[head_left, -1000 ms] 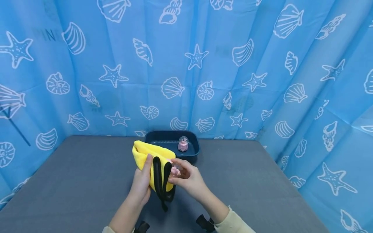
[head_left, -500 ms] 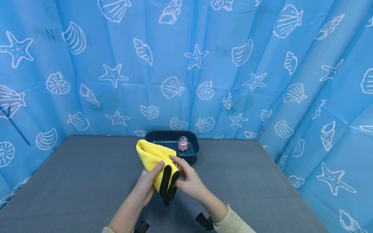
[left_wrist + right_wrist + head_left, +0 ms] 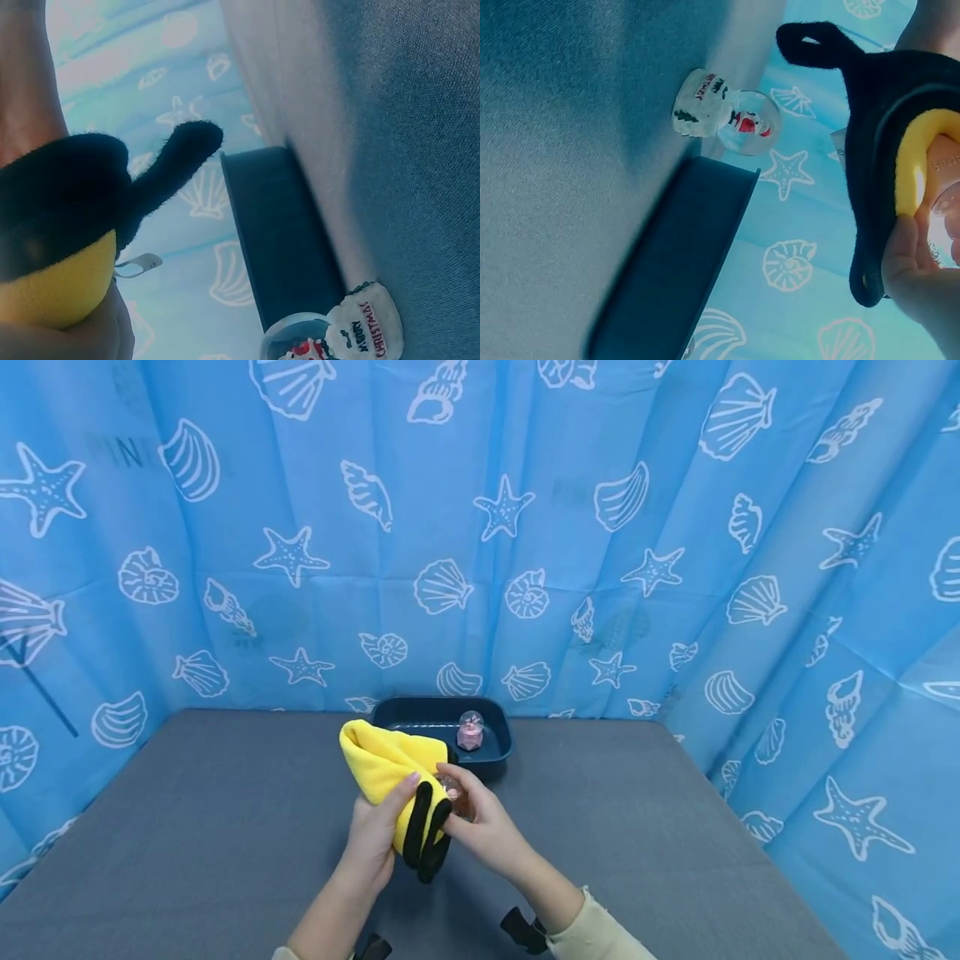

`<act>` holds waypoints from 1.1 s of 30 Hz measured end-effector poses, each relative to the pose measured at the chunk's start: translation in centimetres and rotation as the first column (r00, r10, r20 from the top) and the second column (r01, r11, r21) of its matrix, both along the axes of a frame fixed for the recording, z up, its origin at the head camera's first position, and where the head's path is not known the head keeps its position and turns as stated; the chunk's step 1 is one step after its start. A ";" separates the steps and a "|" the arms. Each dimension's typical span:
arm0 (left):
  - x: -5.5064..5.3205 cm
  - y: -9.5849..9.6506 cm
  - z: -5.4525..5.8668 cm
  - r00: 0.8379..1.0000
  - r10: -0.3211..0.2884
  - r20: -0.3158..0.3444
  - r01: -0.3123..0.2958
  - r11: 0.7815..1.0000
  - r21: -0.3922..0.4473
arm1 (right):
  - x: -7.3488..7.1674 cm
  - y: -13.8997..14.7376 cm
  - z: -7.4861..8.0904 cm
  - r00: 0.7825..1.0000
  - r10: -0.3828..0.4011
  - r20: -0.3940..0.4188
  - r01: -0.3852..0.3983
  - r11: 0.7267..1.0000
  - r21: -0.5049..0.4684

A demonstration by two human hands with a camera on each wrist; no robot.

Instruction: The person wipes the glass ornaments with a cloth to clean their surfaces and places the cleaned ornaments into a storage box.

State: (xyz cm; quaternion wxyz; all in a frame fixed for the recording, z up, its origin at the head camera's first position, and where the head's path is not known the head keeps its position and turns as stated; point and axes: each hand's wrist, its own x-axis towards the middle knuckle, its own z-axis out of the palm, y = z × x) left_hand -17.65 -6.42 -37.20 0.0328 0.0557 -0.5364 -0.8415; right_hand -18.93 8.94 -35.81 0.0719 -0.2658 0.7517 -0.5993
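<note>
My left hand (image 3: 375, 827) grips a folded yellow cloth (image 3: 390, 760) with black edging, its thumb lying across the top. Close beside it, my right hand (image 3: 483, 822) holds a small snow globe (image 3: 452, 789) with a clear dome and pinkish inside. The cloth wraps against the globe's left side and hides much of it. In the right wrist view, the globe's pink base (image 3: 946, 161) shows within the cloth's yellow fold. A second pink snow globe (image 3: 470, 733) stands upright inside the dark blue tray (image 3: 491, 768).
A Christmas snow globe (image 3: 697, 101) with a white base and a red-and-white figure stands on the grey table (image 3: 637, 827) beside the tray; the head view does not show it. Behind the table hangs a blue curtain (image 3: 555, 543) with white shells and starfish.
The left hand has moved slightly right, its thumb now nearer the black edging. The cloth covered the globe more half a second ago; part of the dome shows again now.
</note>
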 end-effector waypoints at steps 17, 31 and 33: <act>0.1 -0.4 -0.3 1.000 0.012 -0.025 -0.013 1.000 -0.020 | -0.3 0.1 -0.1 0.998 -0.051 -0.031 0.053 0.996 0.067; -0.2 -1.4 0.3 0.984 -0.161 0.077 0.156 0.986 0.061 | -0.4 0.6 -0.4 0.985 -0.088 -0.146 0.087 0.996 -0.017; -0.2 -1.2 0.2 0.980 -0.182 0.074 0.178 0.982 0.056 | -0.4 0.4 -0.4 0.976 -0.089 -0.197 0.091 0.996 0.000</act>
